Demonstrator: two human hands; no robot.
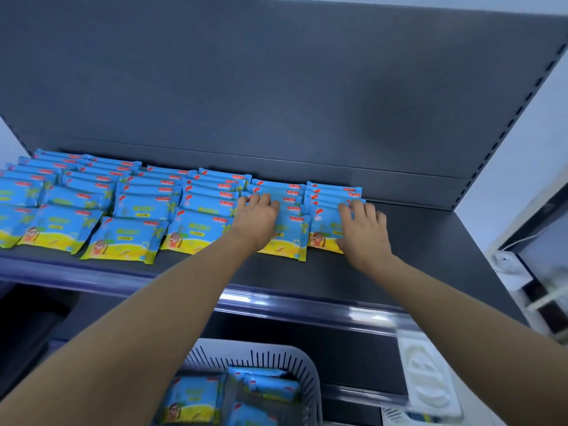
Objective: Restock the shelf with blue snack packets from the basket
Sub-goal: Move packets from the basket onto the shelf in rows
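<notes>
Rows of blue snack packets [129, 238] with yellow bottoms lie overlapping on the dark shelf [424, 241], filling its left and middle. My left hand [256, 218] rests palm down on the front packet [290, 241] of the second row from the right, fingers spread. My right hand [364, 229] presses flat on the front packet [324, 229] of the rightmost row. Neither hand grips a packet. Below, a grey slotted basket [276, 361] holds more blue packets [192, 401].
The shelf's right third is bare up to the perforated upright [504, 124]. A grey back panel [276, 87] rises behind. A glossy price rail [307, 305] edges the shelf front. A white appliance [427, 382] sits lower right, with cables and white items at the far right.
</notes>
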